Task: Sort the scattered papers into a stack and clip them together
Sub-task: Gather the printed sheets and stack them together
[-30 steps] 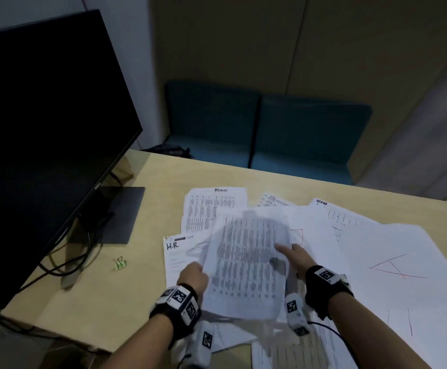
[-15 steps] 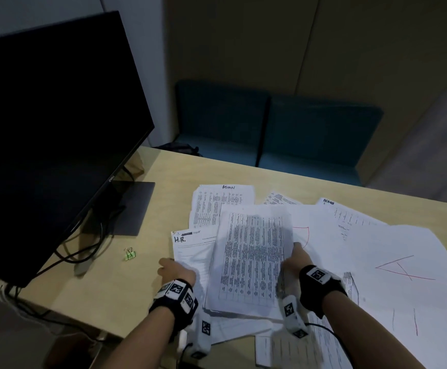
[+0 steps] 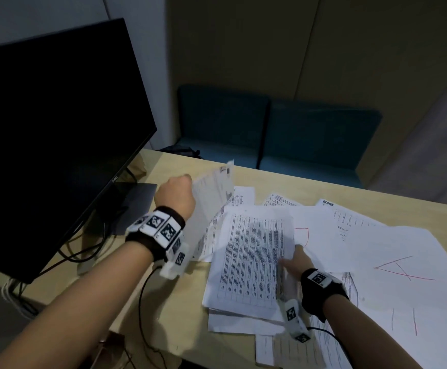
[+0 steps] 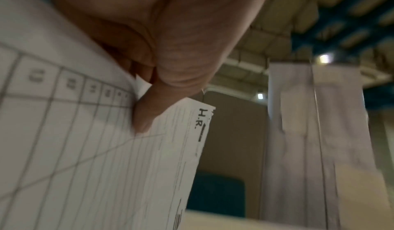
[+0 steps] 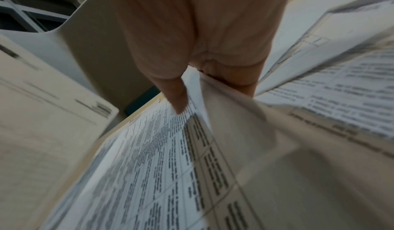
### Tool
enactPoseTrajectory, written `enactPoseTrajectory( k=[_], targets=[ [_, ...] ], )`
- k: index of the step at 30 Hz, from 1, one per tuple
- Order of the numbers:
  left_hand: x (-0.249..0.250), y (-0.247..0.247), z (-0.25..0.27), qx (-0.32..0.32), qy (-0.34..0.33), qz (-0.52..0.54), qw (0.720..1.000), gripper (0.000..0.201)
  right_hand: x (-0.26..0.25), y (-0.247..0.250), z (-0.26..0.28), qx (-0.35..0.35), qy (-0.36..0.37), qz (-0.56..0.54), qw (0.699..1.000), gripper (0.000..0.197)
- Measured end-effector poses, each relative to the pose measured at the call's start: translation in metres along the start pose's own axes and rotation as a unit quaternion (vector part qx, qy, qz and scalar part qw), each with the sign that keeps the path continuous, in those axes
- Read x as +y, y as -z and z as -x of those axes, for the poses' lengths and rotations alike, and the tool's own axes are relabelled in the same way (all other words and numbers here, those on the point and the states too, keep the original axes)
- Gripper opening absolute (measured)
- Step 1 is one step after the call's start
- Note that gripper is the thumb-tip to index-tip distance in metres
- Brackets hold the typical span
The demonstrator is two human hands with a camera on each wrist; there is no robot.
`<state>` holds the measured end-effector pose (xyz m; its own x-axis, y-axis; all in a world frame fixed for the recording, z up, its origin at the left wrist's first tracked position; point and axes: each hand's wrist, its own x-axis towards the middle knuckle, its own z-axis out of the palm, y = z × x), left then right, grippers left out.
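Note:
My left hand [image 3: 179,183] is raised above the desk near the monitor and pinches the white sheet marked "H.R." [image 3: 214,191] at its edge. In the left wrist view the thumb [image 4: 149,112] presses on that H.R. sheet [image 4: 106,166]. My right hand [image 3: 292,258] grips the right edge of the stack of printed table sheets [image 3: 251,259] lying on the desk. In the right wrist view its thumb [image 5: 177,99] lies on top of the stack [image 5: 160,166] and the fingers are tucked under. No clip is in view.
More loose sheets, some with red pen lines [image 3: 395,267], spread over the desk's right side, and others poke out under the stack [image 3: 243,323]. A black monitor [image 3: 57,129] on its stand with cables fills the left. Blue chairs [image 3: 270,134] stand behind the wooden desk [image 3: 169,302].
My left hand has picked the H.R. sheet off the desk and lifted it up towards the monitor. The right hand stays at the stack's right edge. The green clip is out of sight.

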<state>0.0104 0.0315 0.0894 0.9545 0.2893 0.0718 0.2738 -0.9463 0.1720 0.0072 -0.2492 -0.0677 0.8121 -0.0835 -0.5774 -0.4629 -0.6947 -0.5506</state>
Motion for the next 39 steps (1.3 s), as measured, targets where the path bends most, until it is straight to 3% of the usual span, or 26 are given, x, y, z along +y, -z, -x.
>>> enactPoseTrajectory(
  k=[4, 7, 12, 14, 18, 20, 22, 27, 32, 35, 37, 39],
  targets=[
    [-0.001, 0.025, -0.02, 0.003, 0.003, 0.129, 0.992, 0.009, 0.004, 0.005, -0.004, -0.004, -0.001, -0.107, 0.994, 0.074],
    [0.001, 0.019, -0.028, -0.018, 0.026, 0.202, 0.979, 0.009, 0.004, 0.008, -0.009, -0.054, -0.053, -0.228, 0.971, 0.081],
    [0.013, -0.052, -0.009, -0.161, 0.09, 0.253, 0.95, 0.018, 0.017, 0.012, -0.02, -0.097, -0.123, -0.314, 0.936, 0.121],
    [0.022, -0.082, 0.006, -0.21, 0.103, 0.272, 0.933, 0.016, 0.01, 0.016, -0.013, -0.11, -0.111, -0.298, 0.942, 0.108],
    [0.041, -0.125, 0.029, -0.273, 0.116, 0.318, 0.9, 0.009, 0.012, 0.013, -0.023, -0.053, -0.061, -0.212, 0.974, 0.063],
    [0.043, -0.135, 0.03, -0.279, 0.153, 0.345, 0.883, 0.032, 0.014, 0.011, -0.025, -0.045, -0.059, -0.189, 0.979, 0.052],
    [0.038, -0.139, 0.023, -0.263, 0.192, 0.336, 0.884, 0.047, 0.014, 0.01, -0.026, -0.04, -0.061, -0.165, 0.984, 0.05],
    [0.011, -0.145, -0.002, -0.185, 0.269, 0.209, 0.922, 0.058, 0.015, 0.009, -0.034, -0.013, -0.058, -0.119, 0.991, 0.052],
    [0.0, -0.158, -0.008, -0.206, 0.317, 0.172, 0.91, 0.066, 0.018, 0.007, -0.041, -0.017, -0.048, -0.101, 0.994, 0.049],
    [0.0, -0.16, -0.013, -0.212, 0.325, 0.215, 0.896, 0.05, 0.02, 0.006, -0.042, -0.018, -0.044, -0.097, 0.994, 0.05],
    [-0.002, -0.157, -0.016, -0.208, 0.301, 0.224, 0.903, 0.024, 0.022, 0.006, -0.041, -0.025, -0.044, -0.098, 0.994, 0.051],
    [-0.002, -0.148, -0.018, -0.183, 0.277, 0.218, 0.918, 0.017, 0.022, 0.006, -0.041, -0.028, -0.043, -0.104, 0.993, 0.051]
  ],
)
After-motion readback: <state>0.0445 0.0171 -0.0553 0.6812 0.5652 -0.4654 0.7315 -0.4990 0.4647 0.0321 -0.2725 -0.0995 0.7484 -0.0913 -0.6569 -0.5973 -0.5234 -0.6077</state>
